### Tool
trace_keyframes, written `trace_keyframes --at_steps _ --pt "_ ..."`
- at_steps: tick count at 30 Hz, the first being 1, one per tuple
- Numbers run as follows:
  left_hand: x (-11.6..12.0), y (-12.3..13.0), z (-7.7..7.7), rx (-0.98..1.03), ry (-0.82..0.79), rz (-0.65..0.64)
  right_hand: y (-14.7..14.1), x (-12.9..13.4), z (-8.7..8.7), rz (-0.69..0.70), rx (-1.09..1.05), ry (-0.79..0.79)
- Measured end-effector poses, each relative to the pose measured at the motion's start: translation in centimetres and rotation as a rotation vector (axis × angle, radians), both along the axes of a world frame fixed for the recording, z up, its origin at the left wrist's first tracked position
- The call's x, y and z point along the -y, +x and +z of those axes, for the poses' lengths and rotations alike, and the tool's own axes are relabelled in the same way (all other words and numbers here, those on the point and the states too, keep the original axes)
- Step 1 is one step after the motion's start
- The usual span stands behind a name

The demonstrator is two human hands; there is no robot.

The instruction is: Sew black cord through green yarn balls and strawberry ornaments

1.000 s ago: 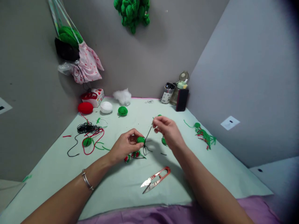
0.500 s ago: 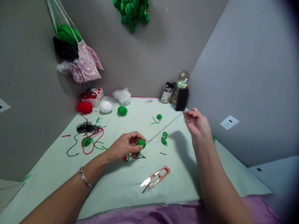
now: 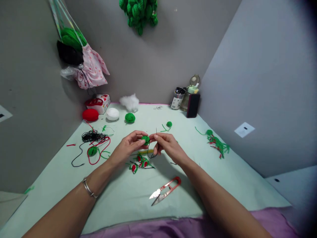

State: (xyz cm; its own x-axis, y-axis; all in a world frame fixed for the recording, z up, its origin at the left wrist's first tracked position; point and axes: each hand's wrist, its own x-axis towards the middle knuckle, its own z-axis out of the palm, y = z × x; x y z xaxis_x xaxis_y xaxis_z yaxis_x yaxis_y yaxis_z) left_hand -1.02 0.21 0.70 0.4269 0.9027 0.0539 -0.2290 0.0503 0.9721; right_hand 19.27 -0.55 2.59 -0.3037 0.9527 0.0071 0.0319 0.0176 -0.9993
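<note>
Between the fingertips of my left hand [image 3: 129, 144] is a small green crocheted ball [image 3: 145, 140] with dark thread across it. Close beside it, my right hand [image 3: 168, 146] pinches a thin needle [image 3: 156, 131] that points upward. Black thread [image 3: 149, 152] hangs in a loose loop below the fingers. Under the hands lie small red, white and green crocheted pieces [image 3: 143, 162] and a yellow stick [image 3: 148, 152], partly hidden. Nearer to me rest thread snips [image 3: 165, 190] with orange handles, blades apart.
At left lie tangled black cord [image 3: 91, 135], a red yarn ball [image 3: 90, 114] and a white yarn ball [image 3: 112, 114]. White stuffing [image 3: 130, 102] and a green yarn ball [image 3: 129, 118] are farther back. A phone [image 3: 193, 105] leans at back right, and yarn scraps [image 3: 219, 145] lie at right.
My right hand has come back from the far right to the ball, and the taut thread has gone slack into a loop. My left hand has raised the ball slightly away from me.
</note>
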Motion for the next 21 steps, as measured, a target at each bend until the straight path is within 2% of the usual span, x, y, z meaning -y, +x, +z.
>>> trace_keyframes --at_steps 4,11,16,21 --pt "-0.2 0.0 0.3 0.084 -0.013 0.101 0.6 -0.2 -0.3 0.196 0.058 -0.05" --pt "0.0 0.1 1.0 0.087 -0.114 0.125 1.0 0.3 0.7 0.455 0.145 -0.036" --pt "0.2 -0.1 1.3 0.084 -0.153 0.065 0.6 0.7 0.8 0.455 0.098 -0.034" --pt "0.0 -0.2 1.2 0.163 -0.181 0.026 0.6 0.7 1.0 0.445 0.085 -0.034"
